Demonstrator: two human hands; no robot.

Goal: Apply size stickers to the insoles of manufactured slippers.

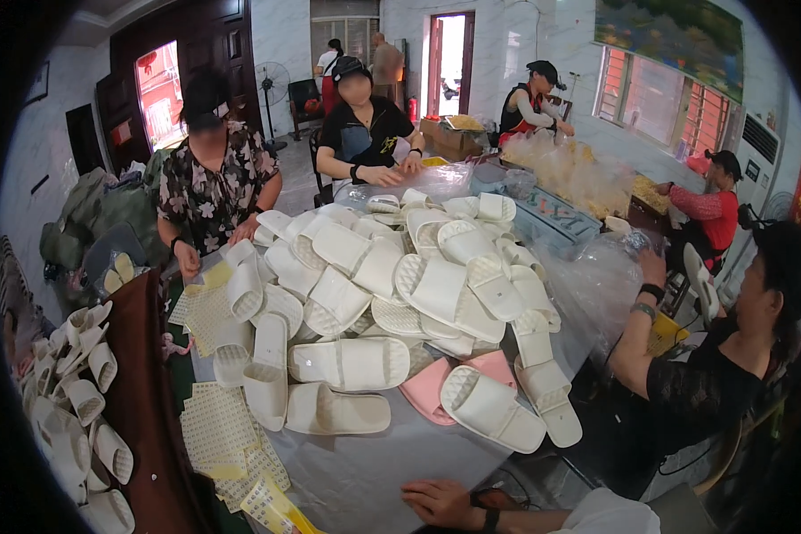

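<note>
My right hand [441, 504] rests on the grey-white covered table [347, 476] at the near edge, a dark band on its wrist. Its fingers lie stretched out, with nothing seen in them. My left hand does not show. Beyond my hand rises a large heap of cream slippers [378, 267]. Nearest to the hand are a cream slipper [492, 409] and, partly under it, a pair of pink slippers [429, 392]. Left of the heap lie yellow-backed sticker sheets [218, 432], and a yellow sheet or packet [276, 507] sits at the front edge.
More cream slippers [89, 400] are piled at the far left beside a brown surface [151, 374]. Co-workers sit around the table; the one at right holds a slipper [701, 280]. A blue-grey crate [543, 218] and clear plastic bags [587, 280] stand behind the heap.
</note>
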